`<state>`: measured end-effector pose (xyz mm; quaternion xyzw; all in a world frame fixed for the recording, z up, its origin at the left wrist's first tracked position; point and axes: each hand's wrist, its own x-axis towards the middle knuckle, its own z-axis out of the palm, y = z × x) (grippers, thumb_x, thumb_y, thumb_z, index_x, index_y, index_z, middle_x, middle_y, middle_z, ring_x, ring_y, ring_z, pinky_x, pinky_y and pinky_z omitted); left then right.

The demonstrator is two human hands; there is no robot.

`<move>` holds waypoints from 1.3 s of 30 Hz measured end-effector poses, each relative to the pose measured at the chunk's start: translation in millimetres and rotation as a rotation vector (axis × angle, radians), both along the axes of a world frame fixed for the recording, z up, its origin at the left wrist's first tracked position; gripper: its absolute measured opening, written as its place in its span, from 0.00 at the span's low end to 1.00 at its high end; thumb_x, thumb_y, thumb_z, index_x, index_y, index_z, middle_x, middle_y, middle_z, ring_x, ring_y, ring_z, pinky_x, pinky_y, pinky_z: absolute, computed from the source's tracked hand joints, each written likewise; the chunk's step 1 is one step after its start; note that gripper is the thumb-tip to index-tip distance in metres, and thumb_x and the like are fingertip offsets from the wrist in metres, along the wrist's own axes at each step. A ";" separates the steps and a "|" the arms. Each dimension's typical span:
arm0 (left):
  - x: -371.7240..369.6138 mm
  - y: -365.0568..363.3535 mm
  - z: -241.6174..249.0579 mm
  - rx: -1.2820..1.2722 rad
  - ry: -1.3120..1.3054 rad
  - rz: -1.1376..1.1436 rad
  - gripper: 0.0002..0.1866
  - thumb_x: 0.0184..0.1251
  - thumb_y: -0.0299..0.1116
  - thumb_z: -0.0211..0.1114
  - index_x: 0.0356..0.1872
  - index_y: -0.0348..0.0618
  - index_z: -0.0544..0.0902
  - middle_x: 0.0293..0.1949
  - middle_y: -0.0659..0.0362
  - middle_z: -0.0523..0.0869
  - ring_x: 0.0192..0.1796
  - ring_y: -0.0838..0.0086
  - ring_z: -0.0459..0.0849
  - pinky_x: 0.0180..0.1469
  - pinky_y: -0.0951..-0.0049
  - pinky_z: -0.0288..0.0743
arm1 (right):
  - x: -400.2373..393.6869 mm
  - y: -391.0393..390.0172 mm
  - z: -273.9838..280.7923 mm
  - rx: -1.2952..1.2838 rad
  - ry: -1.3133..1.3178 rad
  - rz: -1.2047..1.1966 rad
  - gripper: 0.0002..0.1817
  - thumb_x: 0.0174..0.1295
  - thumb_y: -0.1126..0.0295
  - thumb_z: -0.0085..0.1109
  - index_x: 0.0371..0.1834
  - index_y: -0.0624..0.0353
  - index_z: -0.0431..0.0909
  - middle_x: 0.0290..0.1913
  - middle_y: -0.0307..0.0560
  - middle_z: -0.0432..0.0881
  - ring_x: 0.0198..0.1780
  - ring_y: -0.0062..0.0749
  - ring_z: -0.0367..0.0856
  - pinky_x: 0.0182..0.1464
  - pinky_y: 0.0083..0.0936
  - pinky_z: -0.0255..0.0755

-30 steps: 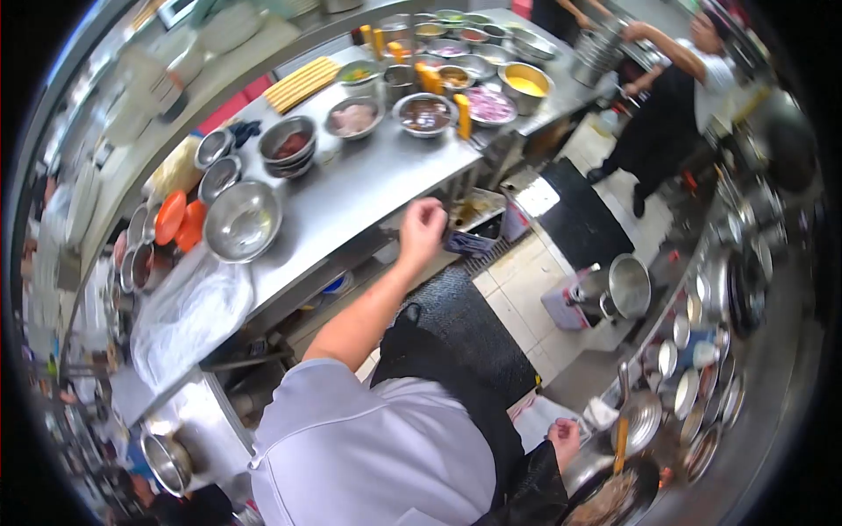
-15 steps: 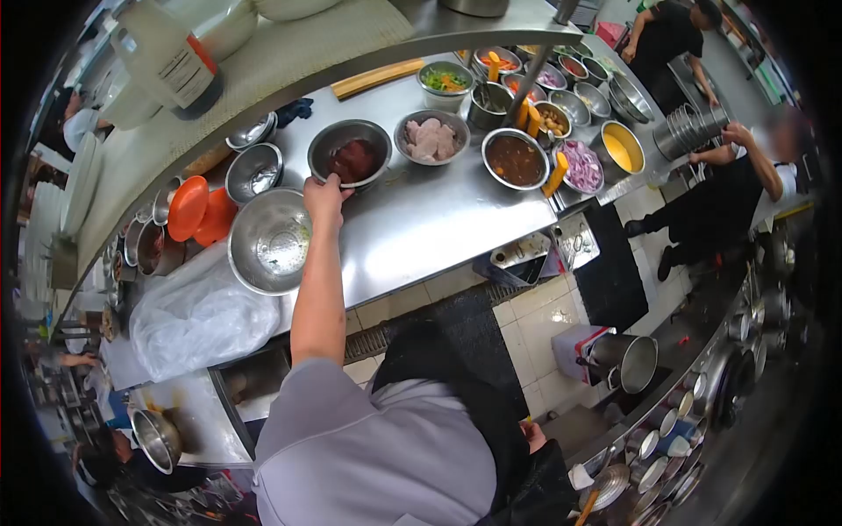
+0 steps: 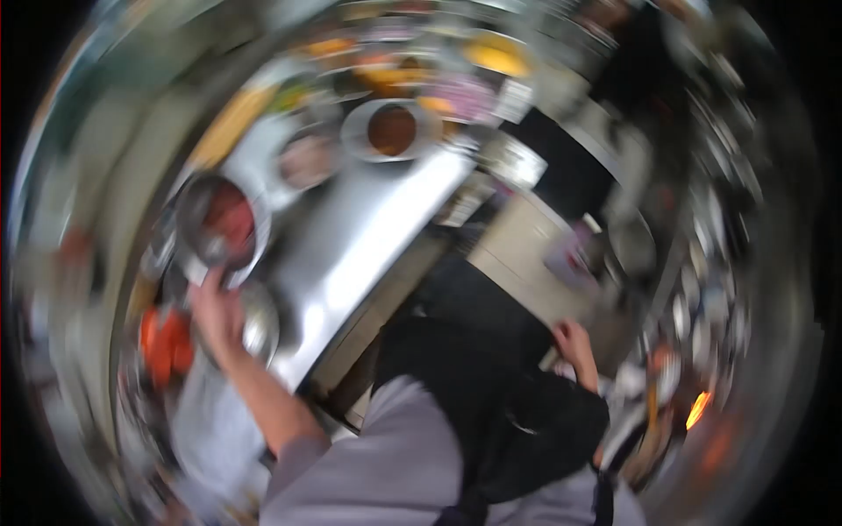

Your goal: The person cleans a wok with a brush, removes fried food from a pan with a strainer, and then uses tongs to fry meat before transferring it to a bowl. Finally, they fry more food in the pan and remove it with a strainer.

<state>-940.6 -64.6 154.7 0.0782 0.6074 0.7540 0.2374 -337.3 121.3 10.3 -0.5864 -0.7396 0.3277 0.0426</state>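
Note:
My left hand point(image 3: 215, 307) grips the near rim of a metal bowl point(image 3: 189, 223), its fingers closed at the edge. Dark red meat point(image 3: 230, 219) lies inside this bowl. Beneath and beside the hand, a wider steel bowl point(image 3: 260, 326) shows in part. A bowl of pale pink meat point(image 3: 307, 162) stands farther along the counter, near a bowl of brown sauce point(image 3: 392, 131). Off to the right, away from the counter, my right hand point(image 3: 574, 344) hangs beside my dark apron. Motion blur smears its fingers, and I see nothing clear in them.
The steel counter point(image 3: 360, 254) runs diagonally, with chopped purple onion point(image 3: 460, 95) and a yellow container point(image 3: 498, 54) at its far end. Orange pieces point(image 3: 165, 344) and clear plastic point(image 3: 210, 430) are at left. A flame point(image 3: 699, 409) burns on the right.
My view has turned and blurred, so the counter now slants. My left hand still holds the meat bowl's rim. My right hand has come further into view.

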 end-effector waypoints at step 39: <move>459.5 340.8 -134.7 -0.257 0.038 -0.987 0.15 0.66 0.22 0.53 0.53 0.38 0.75 0.40 0.59 0.83 0.33 0.78 0.83 0.32 0.76 0.84 | 239.2 175.0 23.4 0.770 0.266 -1.110 0.09 0.59 0.76 0.58 0.43 0.63 0.80 0.33 0.44 0.81 0.31 0.31 0.82 0.36 0.29 0.78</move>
